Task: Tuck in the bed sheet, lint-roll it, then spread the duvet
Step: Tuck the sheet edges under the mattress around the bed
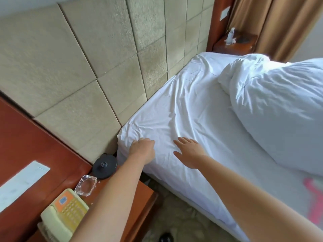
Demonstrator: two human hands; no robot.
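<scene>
A wrinkled white bed sheet (188, 105) covers the mattress, whose near corner meets the padded headboard. My left hand (142, 148) lies on that corner of the sheet, its fingers bent down over the fabric toward the edge. My right hand (189, 151) rests flat on the sheet a little to the right, fingers straight and spread. A bunched white duvet (279, 105) is heaped on the right side of the bed. A pink thing (314, 198), blurred, lies on the sheet at the right edge.
A wooden nightstand (138, 194) stands left of the bed with a black kettle base (104, 166), a glass ashtray (86, 185) and a cream telephone (65, 217). The beige padded headboard (87, 67) runs behind. A far nightstand (236, 44) holds a bottle. Carpeted floor lies below.
</scene>
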